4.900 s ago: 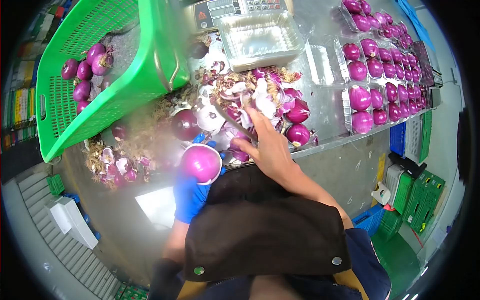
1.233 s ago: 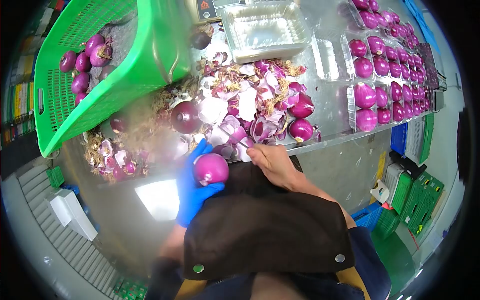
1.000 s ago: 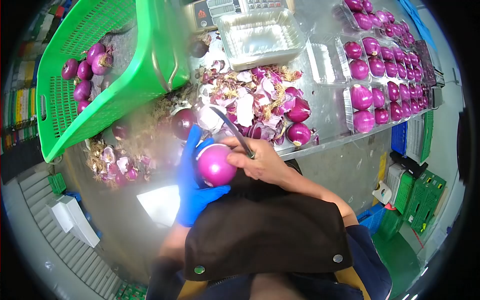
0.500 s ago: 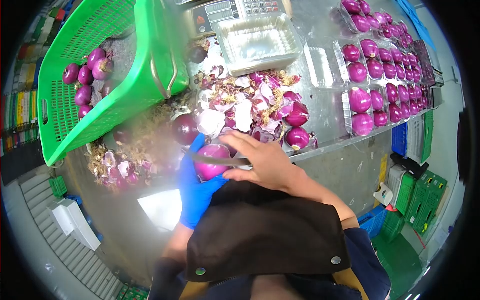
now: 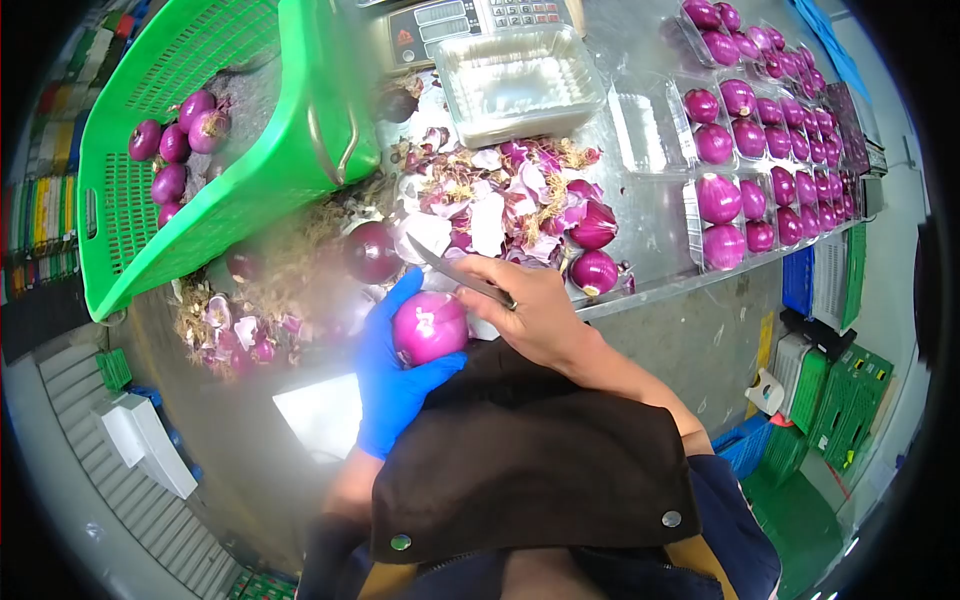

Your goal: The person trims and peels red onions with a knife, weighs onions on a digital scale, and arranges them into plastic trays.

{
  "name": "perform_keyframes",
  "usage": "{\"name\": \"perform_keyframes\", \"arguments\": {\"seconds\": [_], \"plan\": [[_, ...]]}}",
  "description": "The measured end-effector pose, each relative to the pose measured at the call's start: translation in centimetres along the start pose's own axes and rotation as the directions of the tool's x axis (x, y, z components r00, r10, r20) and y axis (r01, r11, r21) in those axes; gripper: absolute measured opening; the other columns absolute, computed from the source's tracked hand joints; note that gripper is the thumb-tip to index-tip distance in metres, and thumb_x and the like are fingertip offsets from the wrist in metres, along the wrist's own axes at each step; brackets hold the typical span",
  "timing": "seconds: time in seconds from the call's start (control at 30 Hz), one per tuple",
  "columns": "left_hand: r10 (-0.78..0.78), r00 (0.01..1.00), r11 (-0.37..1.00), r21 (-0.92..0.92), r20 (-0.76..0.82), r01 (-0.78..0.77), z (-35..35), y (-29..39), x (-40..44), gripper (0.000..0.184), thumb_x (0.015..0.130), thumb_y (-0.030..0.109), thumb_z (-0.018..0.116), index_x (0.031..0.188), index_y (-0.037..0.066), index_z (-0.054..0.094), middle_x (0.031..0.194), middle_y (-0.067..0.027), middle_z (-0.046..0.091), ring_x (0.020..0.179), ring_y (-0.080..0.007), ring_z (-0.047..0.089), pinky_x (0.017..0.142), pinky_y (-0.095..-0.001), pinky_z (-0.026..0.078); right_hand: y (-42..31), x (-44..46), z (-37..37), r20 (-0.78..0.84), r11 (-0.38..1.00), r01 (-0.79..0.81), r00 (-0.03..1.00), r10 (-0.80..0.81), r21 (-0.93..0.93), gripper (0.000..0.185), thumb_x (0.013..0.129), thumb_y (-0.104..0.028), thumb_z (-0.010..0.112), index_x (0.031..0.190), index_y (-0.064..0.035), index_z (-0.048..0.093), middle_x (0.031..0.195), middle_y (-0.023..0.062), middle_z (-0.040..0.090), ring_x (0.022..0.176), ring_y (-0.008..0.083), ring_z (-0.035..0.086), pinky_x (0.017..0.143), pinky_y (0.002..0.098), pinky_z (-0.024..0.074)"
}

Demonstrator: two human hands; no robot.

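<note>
My left hand [image 5: 385,375], in a blue glove, is closed around a smooth peeled red onion [image 5: 430,326]. In my bare right hand [image 5: 530,310] is a small knife [image 5: 462,274], its blade pointing up and to the left, above the onion and apart from it. The fingertips of my right hand are close to the onion's upper right side; whether they touch it I cannot tell. Just beyond both hands lies a heap of onion skins and roots [image 5: 490,205]. Two more onions flank it, a dark one [image 5: 372,252] on the left and a shiny one [image 5: 594,272] on the right.
A green crate [image 5: 225,215] with several onions leans at the left. Behind the skins, a clear plastic tray [image 5: 520,85] sits on a scale [image 5: 440,25]. Packed onion trays [image 5: 722,225] line the right side of the metal table [image 5: 650,265]. More peelings [image 5: 235,335] lie at the left.
The knife has lifted off the onion and swung so its blade points up and left. My right hand has turned with it. The onion remains in my left hand, now more exposed.
</note>
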State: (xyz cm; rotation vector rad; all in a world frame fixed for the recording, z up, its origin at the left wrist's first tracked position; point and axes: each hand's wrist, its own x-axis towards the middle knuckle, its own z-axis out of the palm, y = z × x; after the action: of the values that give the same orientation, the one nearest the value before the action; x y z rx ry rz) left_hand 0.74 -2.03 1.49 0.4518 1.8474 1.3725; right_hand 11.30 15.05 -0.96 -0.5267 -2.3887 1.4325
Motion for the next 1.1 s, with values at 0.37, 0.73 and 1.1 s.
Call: {"name": "perform_keyframes", "arguments": {"seconds": [0.37,0.73,1.1], "plan": [[0.094,0.993,0.996,-0.008,0.075,-0.094,0.0,-0.2,-0.6,0.094,0.059,0.014,0.089,0.142,0.002,0.045,0.141,-0.0130,0.052,0.126,-0.0255,0.053,0.106,-0.0396,0.044,0.7,0.1,0.4,-0.089,0.998,-0.046,0.995,0.049,0.034,0.029,0.085,-0.015,0.071,0.112,-0.0077,0.064,0.085,0.0098,0.071,0.072,0.0276,0.069,0.059,0.0382,0.0524],[-0.151,0.984,0.860,-0.477,0.099,0.180,-1.9,-2.9,-1.0,0.085,0.077,0.027,0.072,0.147,-0.003,0.033,0.140,-0.0181,0.051,0.120,-0.0315,0.058,0.097,-0.0430,0.052,-0.3,1.5,-0.6,-0.117,0.999,0.012,0.993,-0.007,0.035,0.038,0.086,-0.015,0.074,0.121,-0.0027,0.063,0.109,0.0140,0.070,0.077,0.0208,0.069,0.070,0.0307,0.0531],[-0.084,0.990,0.732,-0.667,0.113,0.138,-1.9,0.8,2.6,0.066,0.097,0.051,0.047,0.140,0.000,0.043,0.135,-0.0152,0.054,0.116,-0.0290,0.060,0.094,-0.0430,0.053,-4.6,4.4,-1.9,0.291,0.991,0.127,0.950,-0.111,-0.035,0.082,0.077,-0.037,0.081,0.144,-0.0110,0.041,0.144,0.0216,0.045,0.121,0.0424,0.054,0.091,0.0456,0.0528]]}}
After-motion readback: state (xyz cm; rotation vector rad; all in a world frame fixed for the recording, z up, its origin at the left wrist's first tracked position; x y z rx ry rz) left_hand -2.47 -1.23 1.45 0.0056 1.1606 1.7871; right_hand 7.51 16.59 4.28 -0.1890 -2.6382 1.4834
